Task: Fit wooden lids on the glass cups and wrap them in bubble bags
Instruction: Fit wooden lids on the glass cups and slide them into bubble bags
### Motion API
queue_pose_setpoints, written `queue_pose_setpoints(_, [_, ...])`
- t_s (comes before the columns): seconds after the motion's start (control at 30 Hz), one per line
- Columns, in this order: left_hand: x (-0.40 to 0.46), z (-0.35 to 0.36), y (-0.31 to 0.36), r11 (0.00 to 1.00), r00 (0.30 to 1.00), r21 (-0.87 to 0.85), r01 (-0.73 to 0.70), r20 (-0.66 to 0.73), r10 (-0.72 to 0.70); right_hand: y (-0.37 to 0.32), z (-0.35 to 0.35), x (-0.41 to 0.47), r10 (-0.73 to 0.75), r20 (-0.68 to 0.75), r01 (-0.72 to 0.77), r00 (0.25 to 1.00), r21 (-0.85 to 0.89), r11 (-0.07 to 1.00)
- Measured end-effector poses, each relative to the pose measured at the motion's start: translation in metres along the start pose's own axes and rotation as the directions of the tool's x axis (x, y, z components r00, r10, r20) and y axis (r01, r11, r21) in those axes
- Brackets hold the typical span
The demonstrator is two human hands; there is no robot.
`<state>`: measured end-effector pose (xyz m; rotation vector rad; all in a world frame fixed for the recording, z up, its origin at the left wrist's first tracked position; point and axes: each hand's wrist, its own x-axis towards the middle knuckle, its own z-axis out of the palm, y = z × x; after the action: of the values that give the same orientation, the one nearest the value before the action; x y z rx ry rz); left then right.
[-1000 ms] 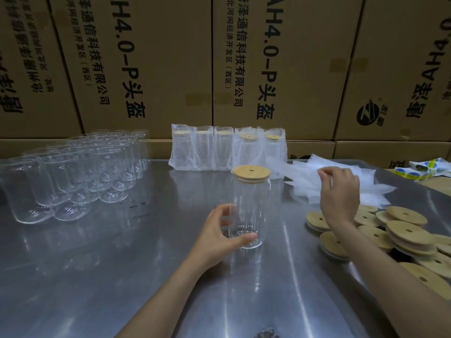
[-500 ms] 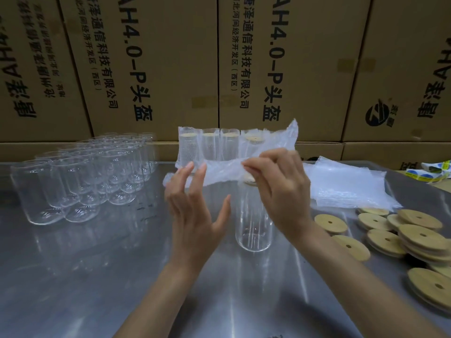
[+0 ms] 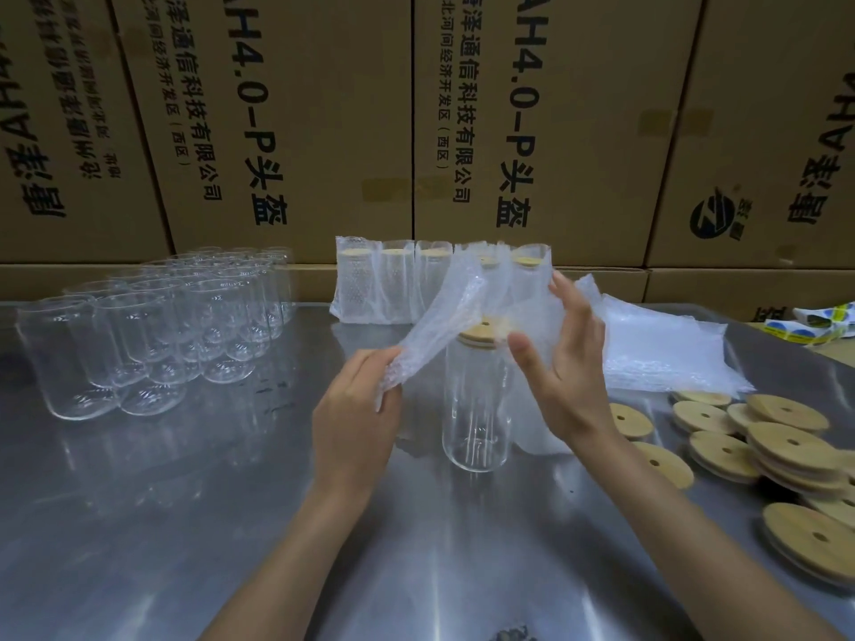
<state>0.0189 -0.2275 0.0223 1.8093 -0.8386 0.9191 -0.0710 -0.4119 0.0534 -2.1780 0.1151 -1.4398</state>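
A glass cup [image 3: 476,409] with a wooden lid [image 3: 483,334] stands upright in the middle of the steel table [image 3: 185,525]. A bubble bag [image 3: 453,316] is stretched over the lid between both hands. My left hand [image 3: 356,409] pinches the bag's left corner, left of the cup. My right hand [image 3: 560,358] holds the bag's other side just right of the lid, fingers spread. Several bare glass cups [image 3: 152,335] stand at the left. Wrapped cups [image 3: 393,284] line the back. Loose wooden lids [image 3: 758,437] lie at the right.
A stack of flat bubble bags [image 3: 666,353] lies behind the lids at the right. Cardboard boxes [image 3: 509,131] form a wall behind the table. Printed label strips [image 3: 809,323] sit at the far right edge.
My left hand has taken hold of the bag's left corner and pulled it down and left. My right hand has shifted right, and the bag now spreads over the lidded cup.
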Motion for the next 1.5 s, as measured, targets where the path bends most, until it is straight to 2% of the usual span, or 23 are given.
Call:
queue_pose_setpoints(0.1, [0.001,-0.001,-0.004,0.995,0.995,-0.02,0.095,-0.041,-0.096,0.026,-0.004,-0.008,0.121,0.095,-0.111,0.988,-0.108,0.988])
queue_pose_setpoints(0.23, [0.006,-0.005,-0.008,0.98,0.972,-0.062,0.19,-0.131,-0.196,0.045,-0.007,-0.005,0.168,0.125,-0.133,0.978,-0.244,0.961])
queue_pose_setpoints(0.3, [0.007,-0.009,-0.009,0.985,0.975,-0.041,0.166,-0.145,-0.17,0.048,-0.007,-0.004,0.106,0.043,-0.086,0.993,-0.325,0.942])
queue_pose_setpoints(0.4, [0.006,-0.011,-0.007,0.994,0.992,0.069,0.08,-0.107,-0.073,0.05,-0.015,0.0,-0.015,-0.192,-0.073,0.981,-0.445,0.892])
queue_pose_setpoints(0.47, [0.004,-0.01,-0.007,0.984,1.0,0.173,0.03,0.0,-0.031,0.052,-0.022,0.002,-0.079,-0.321,-0.097,0.944,-0.497,0.862])
queue_pose_setpoints(0.53, [0.002,-0.006,-0.011,0.951,0.978,0.306,0.036,0.183,-0.096,0.057,-0.026,0.002,-0.092,-0.338,-0.121,0.937,-0.558,0.821])
queue_pose_setpoints(0.6, [-0.004,-0.002,-0.016,0.887,0.899,0.461,0.028,0.376,-0.224,0.064,-0.027,-0.001,0.025,-0.257,-0.184,0.966,-0.616,0.766])
queue_pose_setpoints(0.67, [-0.009,0.001,-0.022,0.831,0.803,0.557,0.016,0.488,-0.343,0.072,-0.027,-0.004,0.248,-0.101,-0.248,0.964,-0.683,0.687])
queue_pose_setpoints(0.77, [-0.012,0.003,-0.029,0.775,0.698,0.629,0.069,0.524,-0.487,0.081,-0.024,-0.012,0.519,0.093,-0.267,0.85,-0.773,0.576])
queue_pose_setpoints(0.83, [-0.01,0.002,-0.032,0.726,0.669,0.679,0.11,0.489,-0.559,0.081,-0.022,-0.014,0.565,0.115,-0.267,0.817,-0.793,0.548])
queue_pose_setpoints(0.87, [-0.009,0.0,-0.033,0.695,0.655,0.708,0.127,0.466,-0.594,0.079,-0.021,-0.013,0.54,0.103,-0.275,0.835,-0.773,0.572])
queue_pose_setpoints(0.93, [-0.008,-0.003,-0.035,0.636,0.611,0.753,0.167,0.428,-0.666,0.071,-0.018,-0.009,0.414,0.041,-0.289,0.909,-0.654,0.699])
queue_pose_setpoints(1.03, [-0.007,-0.005,-0.033,0.611,0.562,0.761,0.217,0.415,-0.716,0.043,-0.01,-0.002,0.2,-0.029,-0.198,0.979,-0.333,0.922])
queue_pose_setpoints(1.1, [-0.008,-0.007,-0.03,0.634,0.562,0.728,0.261,0.419,-0.713,0.02,-0.005,-0.003,0.058,-0.018,-0.061,0.998,-0.186,0.981])
queue_pose_setpoints(1.17, [-0.003,-0.007,-0.026,0.689,0.568,0.624,0.369,0.435,-0.699,0.004,0.001,-0.005,-0.047,0.043,0.051,0.998,-0.102,0.994])
queue_pose_setpoints(1.23, [0.005,-0.003,-0.021,0.721,0.571,0.335,0.607,0.447,-0.689,-0.004,0.007,-0.009,-0.101,0.148,0.11,0.984,-0.054,0.992])
queue_pose_setpoints(1.27, [0.01,-0.001,-0.017,0.651,0.542,0.111,0.751,0.46,-0.703,-0.006,0.011,-0.011,-0.102,0.197,0.112,0.975,-0.04,0.993])
queue_pose_setpoints(1.33, [0.017,0.001,-0.009,0.295,0.407,-0.282,0.913,0.564,-0.719,-0.007,0.015,-0.015,-0.074,0.242,0.085,0.967,-0.035,0.996])
queue_pose_setpoints(1.37, [0.018,0.001,-0.008,0.156,0.385,-0.396,0.905,0.603,-0.699,-0.006,0.015,-0.015,-0.054,0.24,0.066,0.969,-0.042,0.997])
queue_pose_setpoints(1.4, [0.019,0.001,-0.009,0.132,0.419,-0.46,0.878,0.607,-0.675,-0.005,0.015,-0.016,-0.033,0.234,0.047,0.972,-0.055,0.997])
queue_pose_setpoints(1.43, [0.018,0.001,-0.013,0.2,0.49,-0.489,0.849,0.587,-0.645,-0.004,0.015,-0.015,-0.012,0.231,0.029,0.973,-0.072,0.997])
queue_pose_setpoints(1.47, [0.016,0.0,-0.017,0.354,0.584,-0.475,0.806,0.539,-0.607,-0.002,0.015,-0.015,0.008,0.227,0.011,0.974,-0.083,0.997])
queue_pose_setpoints(1.5, [0.014,-0.001,-0.023,0.57,0.694,-0.397,0.719,0.464,-0.551,-0.001,0.014,-0.015,0.028,0.215,-0.011,0.976,-0.078,0.997])
